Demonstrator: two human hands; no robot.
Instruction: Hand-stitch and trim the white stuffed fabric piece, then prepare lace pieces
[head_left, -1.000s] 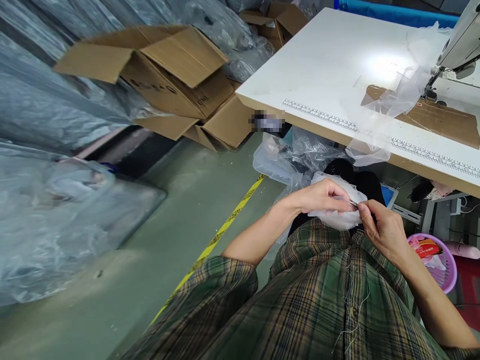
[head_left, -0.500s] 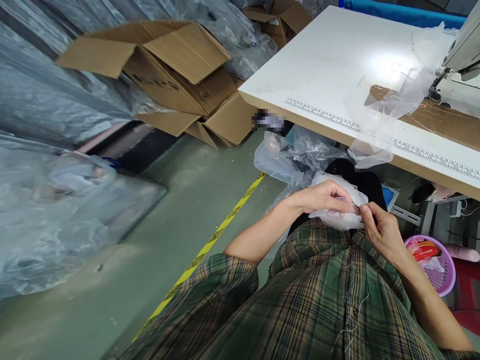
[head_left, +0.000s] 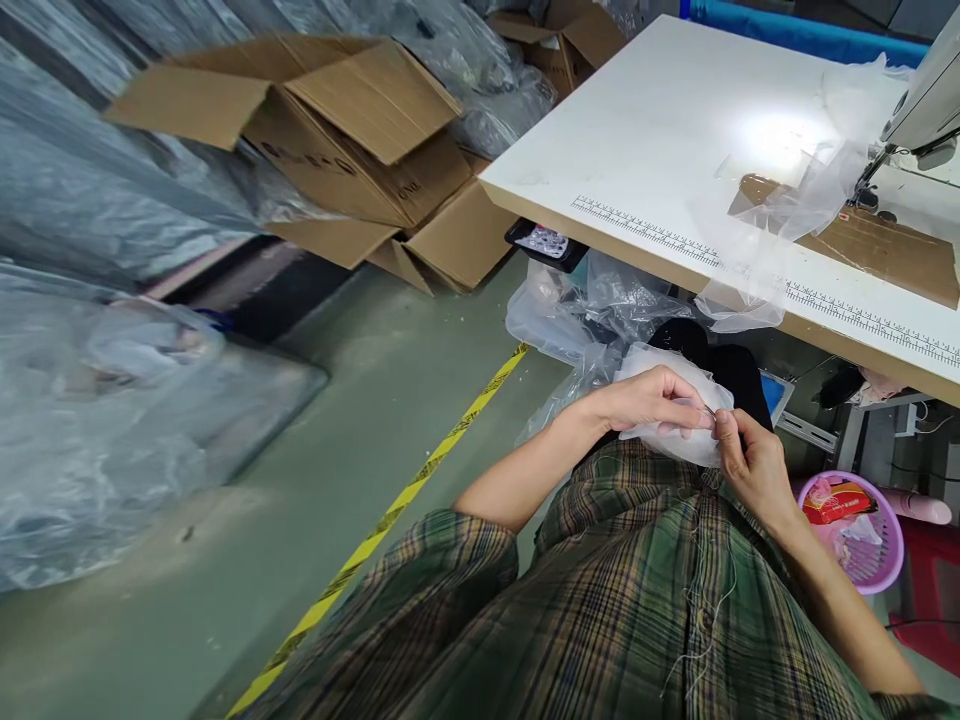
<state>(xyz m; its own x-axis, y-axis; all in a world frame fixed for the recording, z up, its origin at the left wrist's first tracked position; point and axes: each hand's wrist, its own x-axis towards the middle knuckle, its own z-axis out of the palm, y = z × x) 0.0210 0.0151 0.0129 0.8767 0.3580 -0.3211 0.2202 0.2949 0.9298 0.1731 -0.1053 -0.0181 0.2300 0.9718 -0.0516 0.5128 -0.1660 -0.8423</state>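
Note:
A bunched piece of white sheer fabric (head_left: pixel 637 365) lies on my lap, over dark trousers. My left hand (head_left: pixel 660 402) is closed on this fabric, its fingers bent over the top. Close beside it, my right hand (head_left: pixel 750 455) pinches a small thin dark metal piece (head_left: pixel 709 410) between thumb and forefinger. The piece points toward the left fingertips; its kind is too small to tell, and part of it is hidden by the fingers. Loose threads (head_left: pixel 694 600) hang down the front of the green plaid shirt.
A white sewing table (head_left: pixel 645 120) with a printed ruler stands ahead, a sewing machine (head_left: pixel 919 110) at its right. More sheer fabric (head_left: pixel 810 200) trails over its edge. Opened cardboard boxes (head_left: pixel 360 120) and plastic-wrapped goods (head_left: pixel 112 430) are leftward. A purple basket (head_left: pixel 896 550) stands right.
Both hands stay together at the fabric, with only slight finger movement. The view has shifted a little; the hold on the fabric looks the same.

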